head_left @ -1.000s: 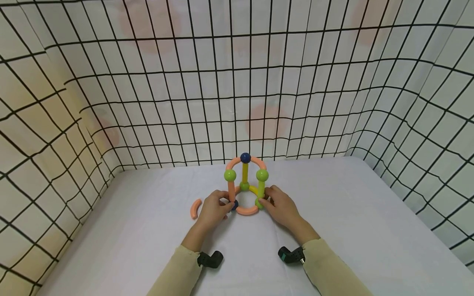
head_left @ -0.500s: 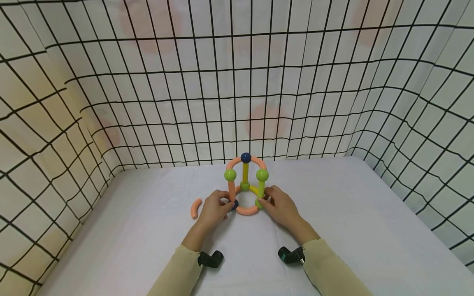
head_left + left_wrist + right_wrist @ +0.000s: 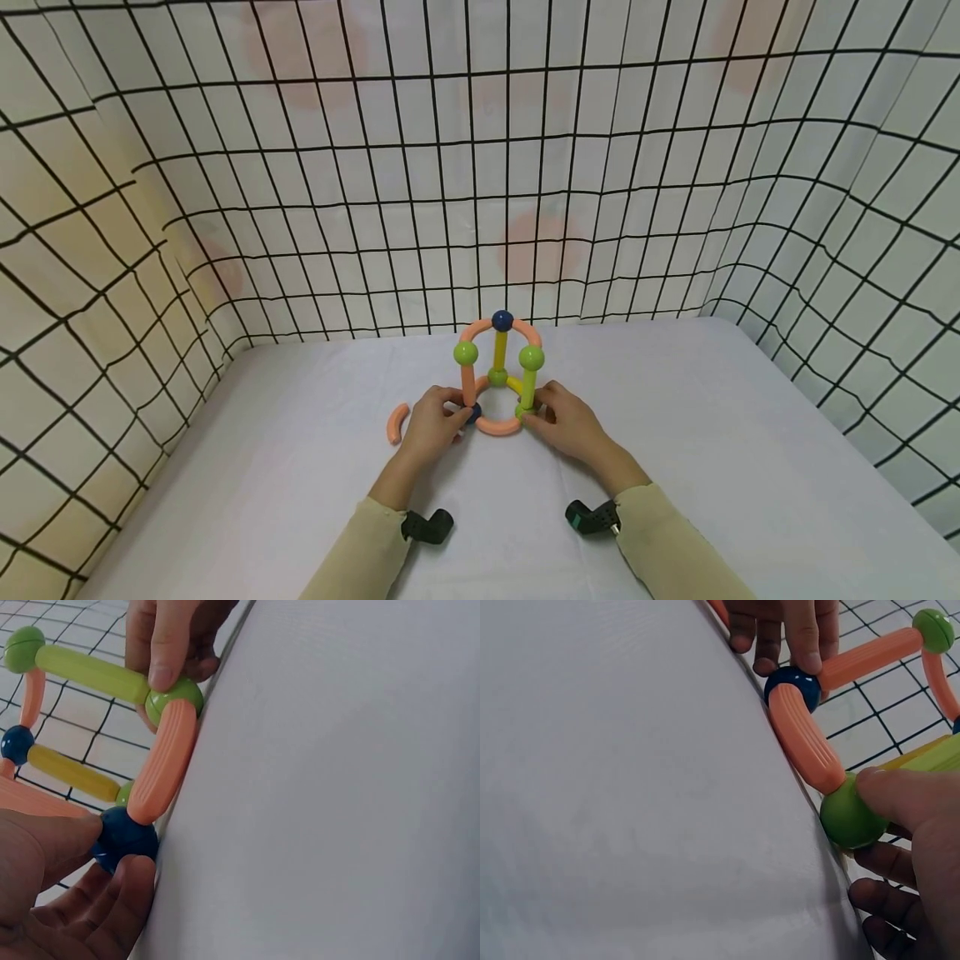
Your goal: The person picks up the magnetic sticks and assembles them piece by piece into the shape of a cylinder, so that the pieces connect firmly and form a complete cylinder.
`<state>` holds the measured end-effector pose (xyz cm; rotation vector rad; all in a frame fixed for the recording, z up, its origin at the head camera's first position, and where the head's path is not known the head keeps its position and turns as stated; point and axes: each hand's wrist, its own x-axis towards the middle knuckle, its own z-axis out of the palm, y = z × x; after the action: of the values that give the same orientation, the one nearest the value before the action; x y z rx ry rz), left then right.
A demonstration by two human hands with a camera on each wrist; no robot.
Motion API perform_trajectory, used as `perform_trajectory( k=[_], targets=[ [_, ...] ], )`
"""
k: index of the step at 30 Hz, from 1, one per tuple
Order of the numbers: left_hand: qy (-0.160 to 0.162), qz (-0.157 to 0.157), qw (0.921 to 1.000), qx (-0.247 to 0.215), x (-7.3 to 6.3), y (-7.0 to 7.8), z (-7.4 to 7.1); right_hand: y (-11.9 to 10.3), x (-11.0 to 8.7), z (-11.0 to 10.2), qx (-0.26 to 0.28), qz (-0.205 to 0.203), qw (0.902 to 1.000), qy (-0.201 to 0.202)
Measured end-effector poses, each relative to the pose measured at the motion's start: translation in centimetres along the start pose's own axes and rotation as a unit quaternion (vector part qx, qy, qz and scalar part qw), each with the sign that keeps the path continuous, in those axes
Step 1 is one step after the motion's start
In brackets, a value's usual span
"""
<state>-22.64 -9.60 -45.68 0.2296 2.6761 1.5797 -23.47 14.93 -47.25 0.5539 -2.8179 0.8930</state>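
Observation:
A small frame of rods and balls stands on the white table. My left hand (image 3: 431, 427) pinches its dark blue ball (image 3: 126, 836) at the lower front left. At the lower front right, my right hand (image 3: 572, 427) grips a green ball (image 3: 851, 814) between thumb and fingers. A curved orange rod (image 3: 498, 427) joins these two balls. Above them rise an orange upright (image 3: 468, 385) and a light green upright (image 3: 529, 387), each topped by a green ball. Behind is a yellow upright (image 3: 500, 352) under a blue ball (image 3: 502, 321), from which two curved orange rods reach forward.
A loose curved orange rod (image 3: 397, 423) lies on the table (image 3: 300, 500) just left of my left hand. A white cloth wall with a black grid (image 3: 487, 167) surrounds the table at the back and sides.
The frame's top blue ball has shifted slightly right, and the lower right green ball slightly left with my right thumb. Both hands keep their hold on the lower balls.

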Motion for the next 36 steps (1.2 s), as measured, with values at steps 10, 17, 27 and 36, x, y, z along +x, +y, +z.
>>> perform_trajectory(
  k=[10,17,27,36],
  targets=[
    [0.0,-0.015,0.9999,0.002,-0.1,0.2,-0.3,0.2,0.0,-0.1,0.003,0.003,0.9998,-0.022],
    [0.011,-0.04,0.9991,0.011,0.0,0.8,-1.4,0.3,0.0,0.0,0.003,-0.001,0.9998,-0.018],
    [0.043,-0.02,0.9976,0.051,0.3,0.7,-3.5,0.2,-0.1,-0.1,0.004,-0.004,0.9999,-0.015],
    [0.046,-0.053,0.9972,0.025,0.5,-0.4,-6.1,0.0,0.0,0.1,0.004,-0.004,0.9999,-0.016]
  ],
)
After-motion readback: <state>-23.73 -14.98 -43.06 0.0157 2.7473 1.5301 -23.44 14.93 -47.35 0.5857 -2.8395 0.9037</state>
